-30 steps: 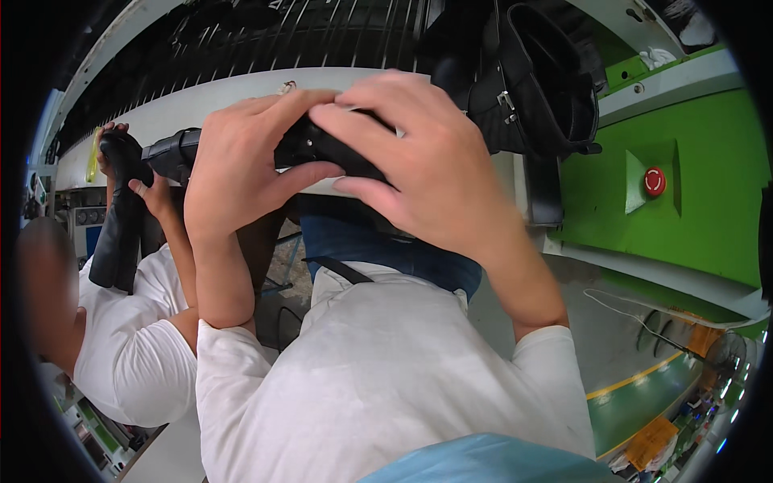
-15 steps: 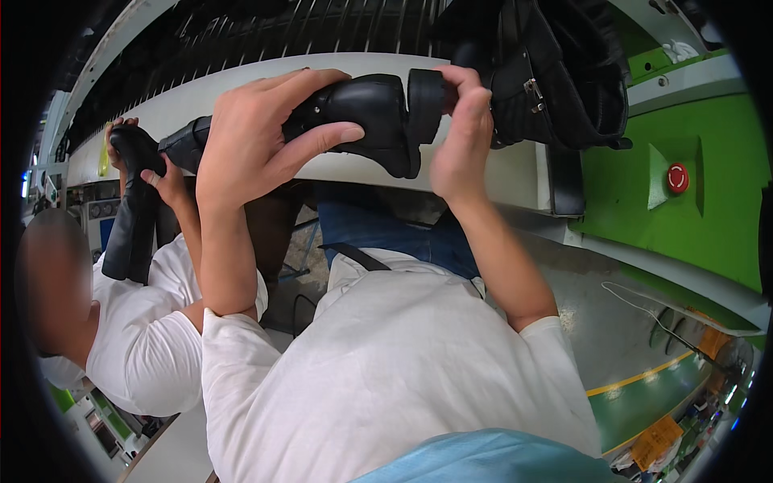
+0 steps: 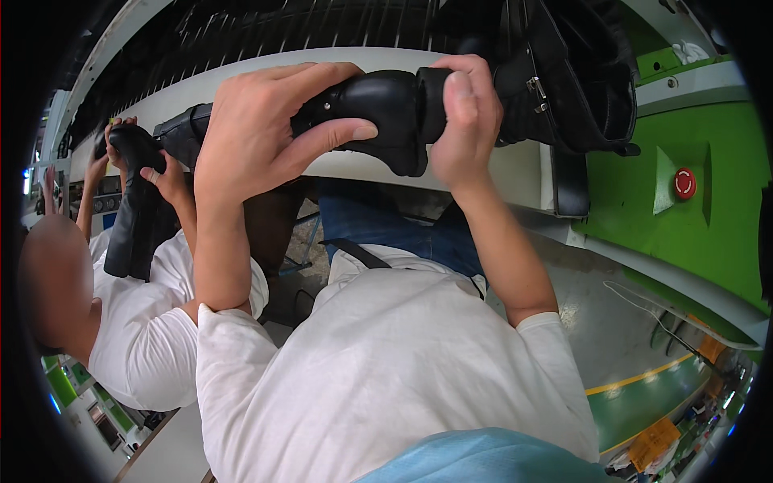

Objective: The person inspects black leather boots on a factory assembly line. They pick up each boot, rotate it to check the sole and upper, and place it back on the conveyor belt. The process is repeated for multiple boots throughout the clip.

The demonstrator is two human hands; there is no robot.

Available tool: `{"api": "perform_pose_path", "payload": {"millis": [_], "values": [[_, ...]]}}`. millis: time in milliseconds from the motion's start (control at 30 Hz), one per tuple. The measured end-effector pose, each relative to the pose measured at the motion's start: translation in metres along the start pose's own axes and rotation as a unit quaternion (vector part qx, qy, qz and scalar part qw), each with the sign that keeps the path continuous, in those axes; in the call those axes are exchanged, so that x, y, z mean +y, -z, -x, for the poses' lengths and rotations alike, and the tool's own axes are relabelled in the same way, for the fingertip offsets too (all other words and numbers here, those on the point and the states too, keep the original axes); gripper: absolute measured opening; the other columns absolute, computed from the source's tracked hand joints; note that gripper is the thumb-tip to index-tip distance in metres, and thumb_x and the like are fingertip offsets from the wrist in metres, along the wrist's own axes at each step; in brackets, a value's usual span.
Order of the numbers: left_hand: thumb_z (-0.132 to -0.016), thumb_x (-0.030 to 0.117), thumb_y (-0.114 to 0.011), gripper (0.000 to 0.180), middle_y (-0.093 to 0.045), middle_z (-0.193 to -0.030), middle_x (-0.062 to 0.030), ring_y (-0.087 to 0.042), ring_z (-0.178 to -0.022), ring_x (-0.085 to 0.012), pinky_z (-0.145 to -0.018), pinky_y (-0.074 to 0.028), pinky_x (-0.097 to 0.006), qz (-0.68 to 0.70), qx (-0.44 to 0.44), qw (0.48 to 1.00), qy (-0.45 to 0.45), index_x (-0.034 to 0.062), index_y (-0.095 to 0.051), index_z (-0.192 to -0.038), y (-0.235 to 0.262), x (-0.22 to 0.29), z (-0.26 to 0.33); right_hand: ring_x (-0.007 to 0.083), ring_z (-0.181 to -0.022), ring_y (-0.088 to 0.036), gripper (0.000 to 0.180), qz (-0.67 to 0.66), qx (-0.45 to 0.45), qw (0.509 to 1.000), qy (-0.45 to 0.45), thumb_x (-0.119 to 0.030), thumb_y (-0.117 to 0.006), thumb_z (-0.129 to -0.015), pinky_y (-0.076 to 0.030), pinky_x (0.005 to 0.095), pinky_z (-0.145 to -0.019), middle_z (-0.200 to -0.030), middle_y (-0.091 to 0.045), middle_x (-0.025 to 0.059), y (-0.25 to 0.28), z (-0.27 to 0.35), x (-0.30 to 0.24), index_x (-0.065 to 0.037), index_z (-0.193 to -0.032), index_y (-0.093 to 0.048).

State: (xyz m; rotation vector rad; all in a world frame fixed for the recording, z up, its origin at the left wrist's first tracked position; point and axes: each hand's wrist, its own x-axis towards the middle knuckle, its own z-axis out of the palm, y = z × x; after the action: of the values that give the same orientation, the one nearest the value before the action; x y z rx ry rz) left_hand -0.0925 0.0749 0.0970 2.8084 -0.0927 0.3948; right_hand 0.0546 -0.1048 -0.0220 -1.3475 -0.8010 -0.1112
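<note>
A black leather boot (image 3: pixel 374 101) with a small round stud lies sideways across both my hands, above a white work surface. My left hand (image 3: pixel 262 133) wraps its middle, the thumb lying along the near side and the fingers over the far side. At the right end is a black heel block (image 3: pixel 432 101), set against the underside of the boot's heel. My right hand (image 3: pixel 469 121) is closed on that block, thumb raised and bent, fingers around its outer side. My palms hide part of the boot, and I cannot tell whether the block is fastened.
Further black boots with buckles (image 3: pixel 555 88) stand at the right. Beyond the white ledge (image 3: pixel 354 169) runs a dark slatted rack (image 3: pixel 322 32). A green machine panel (image 3: pixel 644 209) carries a red button (image 3: pixel 684 183). At left, a co-worker (image 3: pixel 149 338) holds another black boot (image 3: pixel 133 209).
My right hand has closed further around the heel block, its fingers now over the outer face. Boot and hands have shifted slightly right. The co-worker's boot stays nearly where it was.
</note>
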Motion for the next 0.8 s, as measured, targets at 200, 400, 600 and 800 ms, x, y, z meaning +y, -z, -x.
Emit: {"api": "perform_pose_path", "payload": {"millis": [200, 400, 600, 800], "values": [[-0.083, 0.031, -0.099, 0.059, -0.082, -0.105, -0.0209, -0.079, -0.088, -0.0398, -0.079, -0.061, -0.037, -0.006, 0.001, 1.000, -0.003, -0.0040, -0.079, -0.126, -0.002, 0.001, -0.003, 0.0169, -0.068, -0.056, 0.026, -0.025, 0.006, 1.000, 0.004, -0.023, -0.053, -0.112, -0.045, 0.0364, -0.067, -0.081, -0.059, 0.0066, 0.000, 0.000, 0.002, -0.001, -0.106, -0.065], [-0.081, 0.031, -0.100, 0.058, -0.082, -0.103, -0.0204, -0.080, -0.088, -0.0390, -0.078, -0.061, -0.038, -0.011, 0.012, 1.000, -0.011, -0.0042, -0.080, -0.123, -0.004, 0.008, -0.005, 0.0226, -0.072, -0.058, 0.028, -0.001, 0.011, 0.998, 0.069, -0.021, -0.048, -0.112, -0.048, 0.0392, -0.069, -0.088, -0.062, 0.0097, -0.001, 0.000, 0.016, 0.000, -0.111, -0.066], [-0.082, 0.032, -0.100, 0.056, -0.082, -0.100, -0.0199, -0.079, -0.083, -0.0380, -0.074, -0.060, -0.037, -0.015, 0.028, 0.999, -0.022, -0.0035, -0.081, -0.120, -0.008, 0.006, -0.006, 0.0334, -0.077, -0.063, 0.028, 0.065, -0.017, 0.991, 0.116, -0.022, -0.048, -0.116, -0.053, 0.0447, -0.074, -0.097, -0.065, 0.0158, 0.003, -0.008, 0.014, -0.001, -0.113, -0.067], [-0.081, 0.032, -0.100, 0.055, -0.081, -0.096, -0.0184, -0.077, -0.077, -0.0360, -0.070, -0.059, -0.037, -0.012, 0.057, 0.998, -0.031, -0.0026, -0.081, -0.120, -0.015, 0.002, -0.005, 0.0329, -0.082, -0.066, 0.023, 0.080, -0.051, 0.992, 0.078, -0.021, -0.055, -0.115, -0.055, 0.0438, -0.077, -0.099, -0.065, 0.0161, 0.008, -0.011, 0.004, -0.002, -0.117, -0.069]]}}
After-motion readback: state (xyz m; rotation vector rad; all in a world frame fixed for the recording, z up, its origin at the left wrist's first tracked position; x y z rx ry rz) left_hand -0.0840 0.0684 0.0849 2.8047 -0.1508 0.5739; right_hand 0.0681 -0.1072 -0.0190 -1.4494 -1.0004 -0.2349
